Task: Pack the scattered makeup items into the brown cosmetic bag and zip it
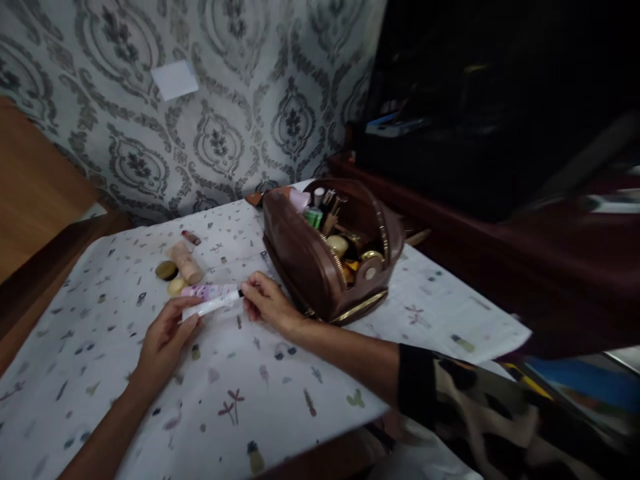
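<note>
My left hand (165, 337) and my right hand (267, 301) hold a slim white tube (210, 306) between them, low over the patterned tablecloth (240, 393). The left fingers grip the tube's flat end; the right fingers pinch its dark cap end. Just behind the white tube lies a pink tube (207, 291). An open brown cosmetics bag (325, 257) full of small bottles and brushes stands right of my right hand.
A beige tube (186, 262), a dark round compact (166, 270), a pale round pot (176, 286) and a small lipstick (191, 237) lie behind the hands. A patterned wall rises at the back; dark furniture stands to the right.
</note>
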Available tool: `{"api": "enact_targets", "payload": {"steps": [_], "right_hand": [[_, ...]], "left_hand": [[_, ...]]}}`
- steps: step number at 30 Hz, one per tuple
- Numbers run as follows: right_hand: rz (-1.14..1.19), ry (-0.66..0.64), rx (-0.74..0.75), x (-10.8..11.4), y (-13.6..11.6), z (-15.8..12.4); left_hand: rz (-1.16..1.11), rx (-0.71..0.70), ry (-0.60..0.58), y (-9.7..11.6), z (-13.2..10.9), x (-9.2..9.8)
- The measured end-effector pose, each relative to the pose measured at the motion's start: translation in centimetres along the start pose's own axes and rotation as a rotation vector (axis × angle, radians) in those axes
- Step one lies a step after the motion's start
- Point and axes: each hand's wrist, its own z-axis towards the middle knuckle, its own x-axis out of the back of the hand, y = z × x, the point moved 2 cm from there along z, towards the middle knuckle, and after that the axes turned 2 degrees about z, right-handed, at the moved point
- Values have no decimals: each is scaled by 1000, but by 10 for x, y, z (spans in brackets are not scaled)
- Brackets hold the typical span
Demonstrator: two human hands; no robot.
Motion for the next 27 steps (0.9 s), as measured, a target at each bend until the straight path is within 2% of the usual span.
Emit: {"api": "enact_targets", "payload": {"steps": [7,13,19,23,27], "right_hand": [[-15,26,-12,0,0,2],[-272,53,317,-3,-19,-18],[-513,-46,617,-7,-31,-32],[-625,-51,676,-4,-44,-34],[-731,-19,711,-1,-69,-42]], "left_hand": [[302,-131,44,-1,-7,1],[487,-193,79,-3,-5,-5],[401,-129,42,-3,-3,-8],[311,-86,39,9,-1,-14],[46,-34,60,36,9,-27]]}}
